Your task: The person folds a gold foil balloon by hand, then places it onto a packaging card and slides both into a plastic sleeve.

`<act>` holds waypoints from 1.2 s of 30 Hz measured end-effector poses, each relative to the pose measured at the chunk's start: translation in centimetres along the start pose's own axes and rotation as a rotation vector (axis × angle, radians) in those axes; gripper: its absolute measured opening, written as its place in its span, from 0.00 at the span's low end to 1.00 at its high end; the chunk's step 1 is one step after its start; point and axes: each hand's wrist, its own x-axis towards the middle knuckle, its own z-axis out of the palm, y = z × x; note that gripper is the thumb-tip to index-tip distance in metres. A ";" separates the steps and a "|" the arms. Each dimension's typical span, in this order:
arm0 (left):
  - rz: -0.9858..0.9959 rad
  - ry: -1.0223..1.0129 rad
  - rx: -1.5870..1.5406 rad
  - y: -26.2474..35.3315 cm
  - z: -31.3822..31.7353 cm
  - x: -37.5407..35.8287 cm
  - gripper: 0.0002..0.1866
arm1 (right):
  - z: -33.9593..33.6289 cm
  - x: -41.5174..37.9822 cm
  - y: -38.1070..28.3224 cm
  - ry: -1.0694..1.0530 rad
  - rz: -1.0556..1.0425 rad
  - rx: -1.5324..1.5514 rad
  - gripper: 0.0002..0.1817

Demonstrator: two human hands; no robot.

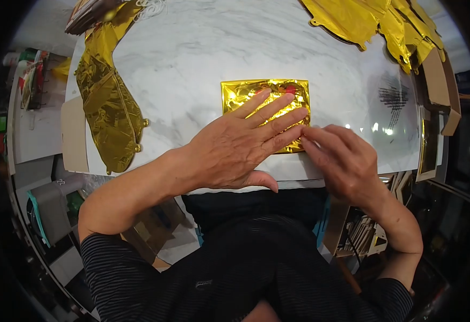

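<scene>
A flat rectangular gold foil packet [235, 96] lies on the table, with a small patch of red near its far edge. My left hand [240, 137] rests flat across it, fingers stretched out and slightly spread, covering much of its middle. At the packet's right edge, my right hand [348, 158] is closed, thumb and fingertips drawn together beside my left little finger. What lies between those fingertips is too small and covered to make out.
The marbled white table [192, 70] carries a folded gold foil balloon [109, 102] at left and more gold foil sheets [353, 21] at the far right. A cardboard box [439, 80] stands by the right edge. Clear plastic film [393, 102] with dark marks lies nearby.
</scene>
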 end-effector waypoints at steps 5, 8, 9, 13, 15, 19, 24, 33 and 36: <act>-0.001 0.011 -0.007 0.0 0.0 -0.1 0.58 | 0.4 -0.8 0.1 -0.049 -0.038 -0.092 0.27; -0.006 -0.011 -0.026 -0.2 0.1 0.1 0.59 | 0.6 -0.7 -0.1 -0.055 -0.031 -0.068 0.26; -0.005 -0.017 -0.029 -0.1 0.0 0.0 0.59 | 0.4 -0.4 -0.2 -0.055 -0.032 -0.063 0.26; -0.004 -0.004 0.018 -0.1 -0.2 0.1 0.60 | -0.4 0.6 -0.6 -0.115 -0.039 -0.070 0.26; 0.006 0.010 0.015 0.0 -0.3 0.0 0.60 | -0.8 0.8 -1.2 -0.205 -0.041 -0.124 0.27; 0.022 0.044 0.051 0.0 -0.1 -0.2 0.59 | -0.6 1.6 -2.4 -0.131 -0.086 -0.215 0.26; 0.049 0.100 0.014 -0.2 0.2 -0.4 0.57 | 0.3 1.0 -3.5 -0.088 -0.068 -0.228 0.27; 0.066 0.132 -0.031 -0.3 0.7 -0.6 0.56 | 1.5 0.3 -3.9 -0.025 -0.085 -0.298 0.26; 0.078 0.112 -0.013 -0.3 0.5 -0.5 0.55 | 1.4 0.6 -4.0 -0.037 -0.087 -0.298 0.25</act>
